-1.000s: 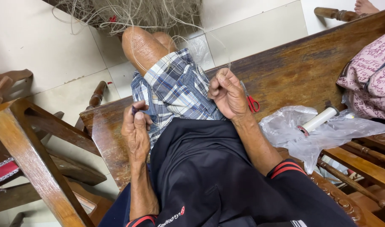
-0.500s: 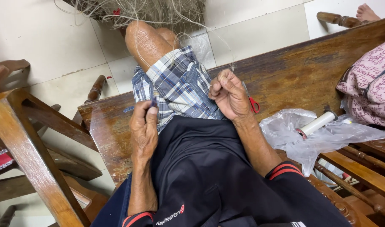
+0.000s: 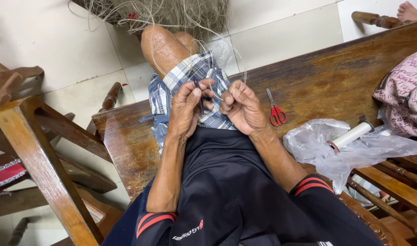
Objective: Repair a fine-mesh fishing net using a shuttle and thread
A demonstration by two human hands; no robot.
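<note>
My left hand (image 3: 186, 108) and my right hand (image 3: 241, 107) are raised together over my lap, above checked shorts. The left hand pinches a small dark tool (image 3: 199, 93) between thumb and fingers. The right hand's fingers are closed on thin pale fishing line (image 3: 226, 59) that runs up to a tangled net (image 3: 172, 11) draped over my raised knee (image 3: 160, 45). The two hands are almost touching.
I sit on a dark wooden bench (image 3: 327, 82). Red-handled scissors (image 3: 275, 110) lie on it to the right of my hands. Further right are a clear plastic bag (image 3: 350, 148) with a white spool (image 3: 352, 135) and a pink patterned cloth (image 3: 406, 98). A wooden chair (image 3: 40, 150) stands left.
Both hands have lifted from my lap and come together. The left hand, earlier flat on the shorts, now holds the small tool up beside the right hand, and the scissors are uncovered.
</note>
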